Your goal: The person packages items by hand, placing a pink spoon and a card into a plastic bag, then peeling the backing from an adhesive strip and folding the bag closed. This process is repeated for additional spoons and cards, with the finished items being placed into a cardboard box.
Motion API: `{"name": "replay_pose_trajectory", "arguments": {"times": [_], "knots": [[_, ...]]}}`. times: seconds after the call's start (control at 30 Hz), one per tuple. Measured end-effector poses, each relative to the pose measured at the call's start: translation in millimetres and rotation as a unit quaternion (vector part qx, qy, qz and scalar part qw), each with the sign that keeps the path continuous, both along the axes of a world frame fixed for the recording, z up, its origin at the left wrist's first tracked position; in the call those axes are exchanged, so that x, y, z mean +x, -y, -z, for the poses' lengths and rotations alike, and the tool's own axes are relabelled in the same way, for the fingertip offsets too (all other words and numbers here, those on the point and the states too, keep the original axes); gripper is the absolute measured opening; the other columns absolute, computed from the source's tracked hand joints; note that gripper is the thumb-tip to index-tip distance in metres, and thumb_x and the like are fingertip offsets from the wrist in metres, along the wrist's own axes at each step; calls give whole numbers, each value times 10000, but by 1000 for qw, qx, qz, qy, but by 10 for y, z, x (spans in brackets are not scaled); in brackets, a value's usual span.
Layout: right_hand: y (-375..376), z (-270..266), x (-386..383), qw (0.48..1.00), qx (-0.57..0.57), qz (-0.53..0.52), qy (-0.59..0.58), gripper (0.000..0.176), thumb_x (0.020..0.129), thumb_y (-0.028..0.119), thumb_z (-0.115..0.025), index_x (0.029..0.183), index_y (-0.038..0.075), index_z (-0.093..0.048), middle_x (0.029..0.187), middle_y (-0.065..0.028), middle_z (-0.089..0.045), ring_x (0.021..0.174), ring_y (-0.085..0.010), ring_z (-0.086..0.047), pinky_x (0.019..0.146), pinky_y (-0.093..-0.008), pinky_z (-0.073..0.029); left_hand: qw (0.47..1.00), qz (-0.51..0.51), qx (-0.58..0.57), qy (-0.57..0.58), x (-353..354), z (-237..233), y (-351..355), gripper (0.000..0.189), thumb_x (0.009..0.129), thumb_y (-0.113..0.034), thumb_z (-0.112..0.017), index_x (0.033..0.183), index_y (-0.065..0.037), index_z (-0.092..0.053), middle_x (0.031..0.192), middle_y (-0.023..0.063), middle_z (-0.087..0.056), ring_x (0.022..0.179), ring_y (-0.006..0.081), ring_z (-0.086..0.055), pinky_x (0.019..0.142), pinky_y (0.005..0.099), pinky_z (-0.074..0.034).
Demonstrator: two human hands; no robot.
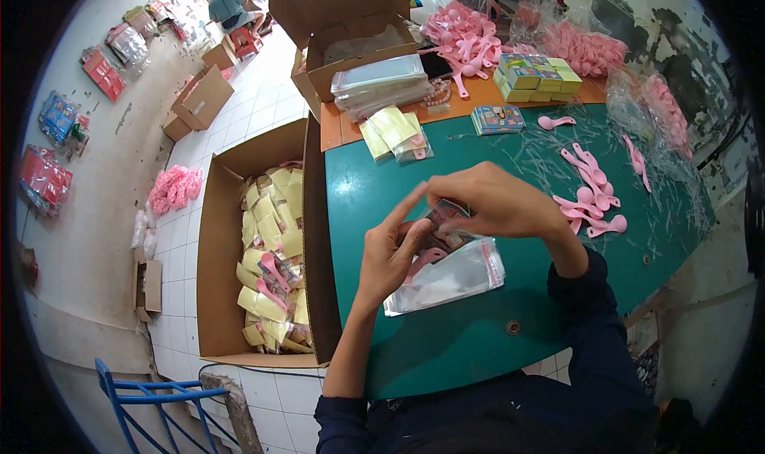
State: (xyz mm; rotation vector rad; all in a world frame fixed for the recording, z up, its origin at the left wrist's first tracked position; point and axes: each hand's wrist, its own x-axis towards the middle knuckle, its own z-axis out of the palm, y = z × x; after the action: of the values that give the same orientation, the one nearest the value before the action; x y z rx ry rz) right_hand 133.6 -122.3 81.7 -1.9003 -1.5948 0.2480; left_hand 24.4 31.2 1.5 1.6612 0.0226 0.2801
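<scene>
Both my hands are over the green table. My left hand is closed, its thumb and fingers pinching the edge of a clear plastic bag. From above right, my right hand grips the same bag, with a small printed card between the hands. Part of a pink spoon shows beside my left fingers. Just below the hands lies a stack of clear plastic bags. My fingers partly hide the bag and its contents.
A cardboard box of filled packets stands left of the table. Loose pink spoons and plastic strips lie right. Behind are card stacks, bundled bags and an open carton. A seated person is far back.
</scene>
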Motion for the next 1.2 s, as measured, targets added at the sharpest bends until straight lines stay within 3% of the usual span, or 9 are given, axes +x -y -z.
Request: {"name": "replay_pose_trajectory", "arguments": {"times": [0.17,0.27,0.33,0.47,0.57,0.7,0.9,1.1,1.2], "knots": [[-116,255,104,998,-33,-45,-18,223,739,169,-674,880,19,-588,801,-145,-614,769,-341,-600,670,-380,-466,976,-88,201,-6,5,-28,13,577,865,-218,-622,1362,-92,-359,698,141,-663,607,173,-649,591,274,-483],[-71,341,290,990,-16,-106,-88,235,719,176,-685,870,10,-612,778,-145,-626,714,-305,-611,642,-357,-471,969,-58,238,-23,28,-25,-13,585,849,-247,-640,1343,-89,-370,701,162,-657,594,256,-656,582,284,-483],[-42,308,356,990,-54,-66,-114,237,700,174,-696,845,1,-624,741,-142,-627,667,-266,-615,617,-339,-470,973,-24,224,-48,48,-8,-48,592,846,-242,-645,1339,-74,-365,702,150,-663,608,221,-660,588,287,-489],[45,324,592,988,23,76,-130,278,655,217,-761,737,4,-602,634,-61,-577,595,-130,-553,552,-280,-436,986,16,155,-53,81,63,-224,599,842,-179,-653,1345,-58,-349,762,121,-679,698,146,-656,638,269,-499],[97,292,674,972,29,114,-201,280,682,248,-772,712,28,-601,651,-21,-576,602,-100,-542,531,-247,-426,998,47,-48,-2,165,254,-292,609,832,-135,-664,1353,-63,-355,820,76,-653,768,106,-606,697,225,-463],[186,186,633,945,-39,109,-307,254,686,220,-783,740,42,-610,679,-7,-580,615,-86,-544,519,-197,-418,999,10,-48,-7,169,245,-294,603,828,-69,-655,1347,-62,-349,838,78,-653,793,100,-603,717,227,-482],[122,367,712,951,10,98,-292,271,684,206,-787,794,6,-640,668,-10,-589,602,-94,-557,525,-213,-454,994,48,-93,16,147,218,-308,687,806,-81,-684,1375,-50,-300,756,36,-607,736,77,-577,666,204,-448],[129,271,624,912,-25,117,-392,180,716,114,-732,713,21,-579,659,15,-549,616,-73,-525,552,-212,-423,998,10,-59,14,169,238,-275,684,808,-72,-681,1375,-61,-298,746,37,-605,739,91,-588,659,214,-459],[121,356,690,950,16,62,-305,153,731,119,-717,748,14,-608,693,0,-580,651,-84,-553,587,-213,-438,1000,-12,15,12,190,298,-269,678,815,-97,-677,1370,-56,-289,817,78,-617,783,116,-609,686,232,-492]]}}
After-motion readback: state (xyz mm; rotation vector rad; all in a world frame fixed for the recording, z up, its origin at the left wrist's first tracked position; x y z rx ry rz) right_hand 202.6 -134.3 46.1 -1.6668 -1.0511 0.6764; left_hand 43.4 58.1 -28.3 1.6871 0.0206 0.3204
